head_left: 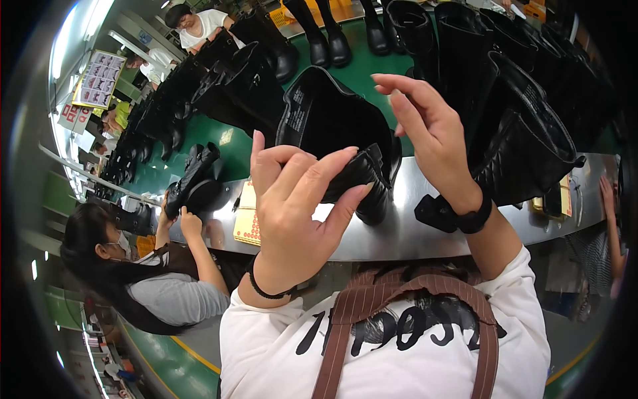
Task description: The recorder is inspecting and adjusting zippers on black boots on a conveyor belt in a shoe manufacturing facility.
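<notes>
While grip is released on both sides, left hand [296, 206] by the black boot [339, 120], right hand [432, 133] raised | risk: boot could tip | cause: stray nudge, no steadying hold

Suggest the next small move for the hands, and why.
Probably lower the right hand to the central black boot: it is raised near the boot's open top with nothing visibly held, while the left hand is at the boot's near edge, though whether it grips there I can't tell.
</notes>
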{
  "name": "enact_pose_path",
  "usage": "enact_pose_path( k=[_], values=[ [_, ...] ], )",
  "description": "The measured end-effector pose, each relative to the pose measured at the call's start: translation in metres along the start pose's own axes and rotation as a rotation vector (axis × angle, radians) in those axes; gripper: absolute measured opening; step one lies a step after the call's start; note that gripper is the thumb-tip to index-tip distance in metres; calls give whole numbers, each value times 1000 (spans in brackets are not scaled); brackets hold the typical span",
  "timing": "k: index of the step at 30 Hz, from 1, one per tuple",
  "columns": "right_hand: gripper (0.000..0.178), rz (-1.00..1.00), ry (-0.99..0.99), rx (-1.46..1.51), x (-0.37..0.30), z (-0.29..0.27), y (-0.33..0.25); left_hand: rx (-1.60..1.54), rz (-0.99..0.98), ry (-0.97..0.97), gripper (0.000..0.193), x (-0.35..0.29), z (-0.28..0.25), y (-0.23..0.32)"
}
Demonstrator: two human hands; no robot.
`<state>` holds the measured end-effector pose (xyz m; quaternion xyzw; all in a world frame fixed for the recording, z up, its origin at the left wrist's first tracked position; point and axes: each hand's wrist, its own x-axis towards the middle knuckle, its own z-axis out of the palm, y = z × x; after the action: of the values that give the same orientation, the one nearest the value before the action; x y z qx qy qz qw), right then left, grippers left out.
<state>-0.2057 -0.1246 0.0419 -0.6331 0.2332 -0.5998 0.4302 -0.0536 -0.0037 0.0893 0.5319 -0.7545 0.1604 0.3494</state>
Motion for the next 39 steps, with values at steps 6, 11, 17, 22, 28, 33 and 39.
enact_pose_path(
  k=[6,11,17,22,28,33,39],
  values=[
    [11,-23,-16,-76,12,17,9,-30,26,4,36,6,2,-4],
    [6,66,7,-3,12,18,3,-123,33,107,33,1,8,0],
    [9,343,18,367,16,7,12,-170,41,178,30,-3,13,1],
    [13,416,93,1080,16,-5,14,-133,41,164,31,-5,12,-1],
    [25,134,57,377,7,-11,7,-165,46,170,31,-4,11,-6],
    [8,205,197,157,-18,-15,32,-113,-8,124,43,-4,5,-6],
    [88,152,-298,-141,-25,-9,45,-77,30,72,37,-3,0,-6]
  ],
)
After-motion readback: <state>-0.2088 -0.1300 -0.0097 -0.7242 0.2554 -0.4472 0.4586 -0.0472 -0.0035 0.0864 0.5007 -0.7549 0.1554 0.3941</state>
